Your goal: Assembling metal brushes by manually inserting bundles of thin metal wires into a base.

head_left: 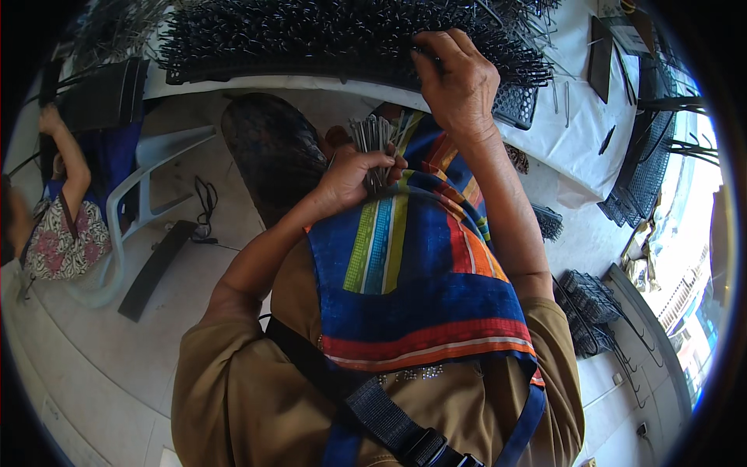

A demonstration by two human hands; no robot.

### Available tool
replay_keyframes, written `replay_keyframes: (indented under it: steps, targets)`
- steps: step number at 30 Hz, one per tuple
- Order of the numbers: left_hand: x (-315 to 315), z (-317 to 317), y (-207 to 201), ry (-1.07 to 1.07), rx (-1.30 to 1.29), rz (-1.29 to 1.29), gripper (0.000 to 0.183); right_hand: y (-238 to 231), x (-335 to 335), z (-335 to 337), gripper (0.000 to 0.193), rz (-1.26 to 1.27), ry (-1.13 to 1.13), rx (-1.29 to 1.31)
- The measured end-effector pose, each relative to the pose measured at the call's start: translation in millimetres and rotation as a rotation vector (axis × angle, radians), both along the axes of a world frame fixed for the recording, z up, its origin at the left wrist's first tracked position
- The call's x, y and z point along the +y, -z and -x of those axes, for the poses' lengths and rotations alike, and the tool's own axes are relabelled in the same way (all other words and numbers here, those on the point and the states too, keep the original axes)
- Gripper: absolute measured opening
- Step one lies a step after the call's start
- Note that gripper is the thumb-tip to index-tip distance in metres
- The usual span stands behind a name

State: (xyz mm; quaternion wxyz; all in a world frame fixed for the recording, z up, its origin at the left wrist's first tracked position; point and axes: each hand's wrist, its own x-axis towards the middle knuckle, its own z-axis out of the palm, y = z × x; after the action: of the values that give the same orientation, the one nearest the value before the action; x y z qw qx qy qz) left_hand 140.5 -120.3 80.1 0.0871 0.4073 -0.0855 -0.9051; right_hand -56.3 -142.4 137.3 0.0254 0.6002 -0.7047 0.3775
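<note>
My left hand (348, 180) is wrapped round a bundle of thin silvery metal rods (372, 134), held upright above my lap. Their lower ends are partly hidden by my fingers and the striped cloth. My right hand (461, 82) reaches over the near edge of a dense mass of thin black upright pieces (311, 43). Its thumb and fingertips come together in a pinch; whatever they hold is too small to make out. The black pieces stand packed in a black perforated tray (520, 107) on the table, just beyond my hands.
The white-covered table (572, 144) carries loose rods and a dark flat bar (600, 58) on the right. At left, another person's arm (71, 159) rests near a pale plastic chair (124, 202). Black wire racks (595, 307) lie at lower right. A blue striped apron (420, 303) covers my lap.
</note>
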Motion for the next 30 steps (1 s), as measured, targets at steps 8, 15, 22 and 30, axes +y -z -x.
replay_keyframes:
  steps: [8, 15, 22, 30]
  targets:
    - [-2, 5, -8, -0.087, 0.050, 0.101, 0.021, 22, 50, -11, 0.008, -0.419, -0.091, -0.751]
    - [-2, 6, -5, -0.121, 0.048, -0.029, 0.022, 24, 62, -19, 0.008, -0.249, 0.047, -1.461]
    - [0, 9, -11, -0.131, -0.121, 0.077, 0.023, 3, 41, -6, 0.010, 0.302, 0.075, -0.998]
    - [-4, 19, -16, -0.131, -0.074, 0.048, 0.021, 12, 26, 2, 0.009, 0.214, 0.087, -0.627]
